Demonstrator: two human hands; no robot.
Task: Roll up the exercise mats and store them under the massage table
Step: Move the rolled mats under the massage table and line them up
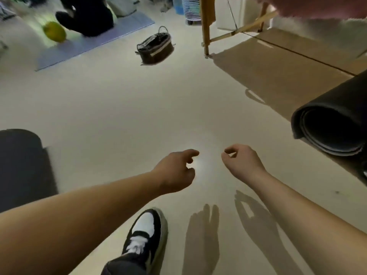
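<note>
A rolled black mat [335,114] lies on the floor at the right, its open end facing me, partly in the shadow under the massage table [206,26] with wooden legs. A second dark mat [21,163] lies flat at the left edge. My left hand [176,171] and my right hand [242,161] hang over bare floor in the middle, both empty with fingers loosely curled and apart. Neither hand touches a mat.
A purple mat [95,42] lies at the back left with a seated person in black [87,14] and a yellow-green ball [54,32] on it. A dark basket [155,47] stands on the floor near the table leg. My black-and-white shoe [147,233] is below.
</note>
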